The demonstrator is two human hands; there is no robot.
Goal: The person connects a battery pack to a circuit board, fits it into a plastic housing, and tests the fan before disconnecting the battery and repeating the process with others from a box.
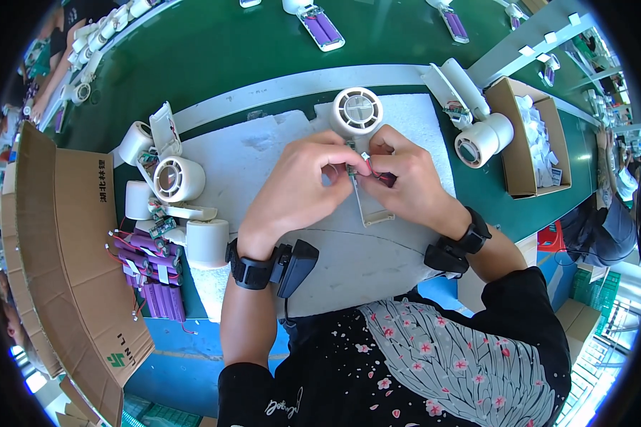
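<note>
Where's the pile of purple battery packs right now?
In the head view, the purple battery packs lie at left, between the large cardboard box and a white cylindrical housing.

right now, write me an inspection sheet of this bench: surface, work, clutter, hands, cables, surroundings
Surface: pale foam board on green table
Work: open-handled white device, circuit board showing
Clutter: white housings and purple battery packs, left, near big carton; smaller carton, right
Hands: right hand pinches red wires; left hand at the circuit board, grip unclear
Cables: loose leads on the battery packs; black cable below left wrist unit
Surroundings: another person and red stool, right; open devices beyond the foam board
</note>
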